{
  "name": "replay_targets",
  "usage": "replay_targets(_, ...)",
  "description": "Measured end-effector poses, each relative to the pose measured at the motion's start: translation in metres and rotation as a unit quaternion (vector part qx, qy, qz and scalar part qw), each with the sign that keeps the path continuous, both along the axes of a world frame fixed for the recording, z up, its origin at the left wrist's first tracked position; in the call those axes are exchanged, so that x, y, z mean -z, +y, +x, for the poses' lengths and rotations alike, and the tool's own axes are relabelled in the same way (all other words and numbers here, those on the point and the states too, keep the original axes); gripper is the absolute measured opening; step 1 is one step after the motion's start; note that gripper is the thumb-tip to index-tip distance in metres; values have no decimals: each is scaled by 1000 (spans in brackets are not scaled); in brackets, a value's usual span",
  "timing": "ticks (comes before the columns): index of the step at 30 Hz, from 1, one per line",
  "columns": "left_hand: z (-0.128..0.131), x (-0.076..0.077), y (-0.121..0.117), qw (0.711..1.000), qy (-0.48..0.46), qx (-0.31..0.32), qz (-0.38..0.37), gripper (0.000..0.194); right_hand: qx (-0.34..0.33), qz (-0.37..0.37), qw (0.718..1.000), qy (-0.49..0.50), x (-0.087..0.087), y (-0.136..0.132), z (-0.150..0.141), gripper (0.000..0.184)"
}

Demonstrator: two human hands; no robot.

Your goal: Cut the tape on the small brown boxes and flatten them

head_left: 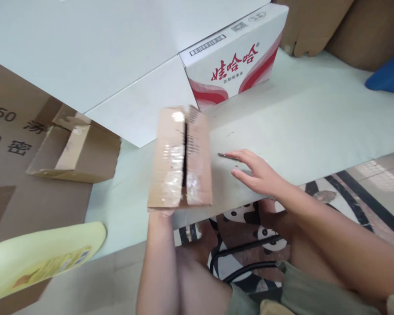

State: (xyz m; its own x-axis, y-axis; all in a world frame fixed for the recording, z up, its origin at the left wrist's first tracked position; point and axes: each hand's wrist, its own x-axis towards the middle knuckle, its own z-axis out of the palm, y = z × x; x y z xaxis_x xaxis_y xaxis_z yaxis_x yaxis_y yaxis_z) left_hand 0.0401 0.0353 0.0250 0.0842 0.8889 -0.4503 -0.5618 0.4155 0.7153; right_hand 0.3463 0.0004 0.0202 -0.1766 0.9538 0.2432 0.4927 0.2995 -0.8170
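My left hand (161, 213) grips the near end of a small brown cardboard box (180, 157) from below and holds it up over the white table (308, 118); most of the hand is hidden behind the box. The box's top flaps are covered in clear tape with a dark slit down the middle. My right hand (254, 173) rests on the table just right of the box, fingers stretched out, its fingertips touching a small thin metal tool (226, 155) lying there.
A white carton with red Chinese lettering (239, 57) stands at the back. An open brown box (75, 151) lies left on flattened cardboard. A pale yellow bottle (36, 258) sits at lower left. More cardboard (331, 26) and a blue object (389, 76) are at far right.
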Motion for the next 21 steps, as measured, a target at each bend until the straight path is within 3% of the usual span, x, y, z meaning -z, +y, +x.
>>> replay_targets(2,-7,4,0,998,56,4,-31,41,-15,14,998,58,0,-3,-4,47)
replay_targets(5,-10,4,-5,987,117,-49,94,63,-14,14,996,87,2,-4,-6,55)
replay_targets(9,-4,3,-23,911,243,-87,323,79,-58,37,997,46,6,-3,-9,54)
replay_targets(13,9,-3,-42,842,333,-101,412,76,-125,57,990,16,7,-4,-17,56)
replay_targets(16,15,-11,-48,837,344,-124,407,70,-156,80,984,15,7,-6,-23,55)
replay_targets(21,15,-21,-36,865,333,-176,333,40,-207,96,973,13,7,-8,-35,49)
